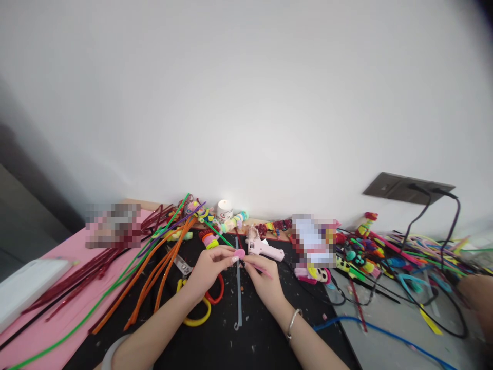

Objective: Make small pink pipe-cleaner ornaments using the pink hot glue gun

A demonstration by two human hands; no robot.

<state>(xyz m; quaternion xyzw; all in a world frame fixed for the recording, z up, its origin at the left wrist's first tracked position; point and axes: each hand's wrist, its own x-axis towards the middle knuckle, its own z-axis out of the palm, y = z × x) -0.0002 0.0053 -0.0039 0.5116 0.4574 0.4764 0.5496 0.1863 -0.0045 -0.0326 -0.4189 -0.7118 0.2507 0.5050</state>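
Observation:
Close together above the black work mat (254, 344), my hands meet at a small pink pipe cleaner coil (239, 253). My left hand (213, 267) pinches the coil between thumb and fingertips. My right hand (264, 277) is closed at the coil's right side, and a pink pipe cleaner strand (265, 274) comes out across its fingers. A pale pink glue gun (271, 251) lies just beyond my right hand. Under the hands, a translucent glue stick (239, 298) rests on the mat. Scissors (198, 314) with red and yellow handles are partly hidden by my left hand and forearm.
Orange (144, 288), green and dark red pipe cleaners spread across the pink surface (46, 308) at left. A white paper cup (224, 210) stands by the wall. Colourful pipe cleaner pieces and black cables (458, 231) crowd the right. Another person's arm (475, 295) shows at the right edge.

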